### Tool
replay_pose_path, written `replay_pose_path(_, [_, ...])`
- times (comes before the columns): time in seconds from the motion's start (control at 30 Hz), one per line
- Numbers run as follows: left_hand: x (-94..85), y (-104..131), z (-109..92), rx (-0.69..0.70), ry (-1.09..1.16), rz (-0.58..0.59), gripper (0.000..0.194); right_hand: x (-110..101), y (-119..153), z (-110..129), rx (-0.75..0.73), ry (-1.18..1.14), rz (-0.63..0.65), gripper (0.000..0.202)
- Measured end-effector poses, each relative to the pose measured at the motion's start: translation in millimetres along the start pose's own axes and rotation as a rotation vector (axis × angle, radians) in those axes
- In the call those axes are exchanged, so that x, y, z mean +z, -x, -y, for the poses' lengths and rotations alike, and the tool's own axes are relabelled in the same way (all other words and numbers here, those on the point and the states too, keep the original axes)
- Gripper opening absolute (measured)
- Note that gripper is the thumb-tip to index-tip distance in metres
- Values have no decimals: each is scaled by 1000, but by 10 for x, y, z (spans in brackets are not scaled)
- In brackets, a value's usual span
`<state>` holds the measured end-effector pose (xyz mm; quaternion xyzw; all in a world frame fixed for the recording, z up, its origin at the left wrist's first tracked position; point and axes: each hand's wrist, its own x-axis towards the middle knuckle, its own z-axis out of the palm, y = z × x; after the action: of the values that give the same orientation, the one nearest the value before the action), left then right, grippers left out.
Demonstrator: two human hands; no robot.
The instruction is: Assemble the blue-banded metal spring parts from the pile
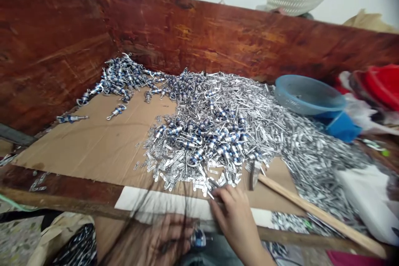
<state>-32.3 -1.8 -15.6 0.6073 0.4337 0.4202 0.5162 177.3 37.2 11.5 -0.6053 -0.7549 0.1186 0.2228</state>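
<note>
At the bottom centre my left hand (170,235), blurred and partly behind dark strands of hair, is closed round a blue-and-silver metal part (198,239). My right hand (232,212) reaches to the front edge of a pile of small flat metal plates (199,181); its thumb and index finger pinch a thin silver piece (210,194). Beyond the plates lies a heap of blue-and-silver assemblies (218,141). A hammer with a wooden handle (311,208) rests to the right of my right hand. A white strip (165,203) runs along the table's front edge.
Brown cardboard (93,145) covers the left of the table. More assemblies (121,75) are piled at the back left. Long metal pieces (280,133) spread over the right side. A blue bowl (308,95) stands at the right, and wooden boards (187,33) wall the back.
</note>
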Motion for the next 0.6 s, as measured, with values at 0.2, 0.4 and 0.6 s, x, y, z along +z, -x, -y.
replay_pose_path(0.2, [181, -8, -124, 115, -199, -52, 17, -214, 75, 0, 185, -521, -22, 15])
replay_pose_path(0.4, [261, -117, -357, 376, -485, -185, 31, -394, 290, 107, 91, -702, 155, 14])
replay_pose_path(0.6, [273, -108, -417, 399, -501, -46, 25, -323, 440, 98, -355, -478, -27, 17])
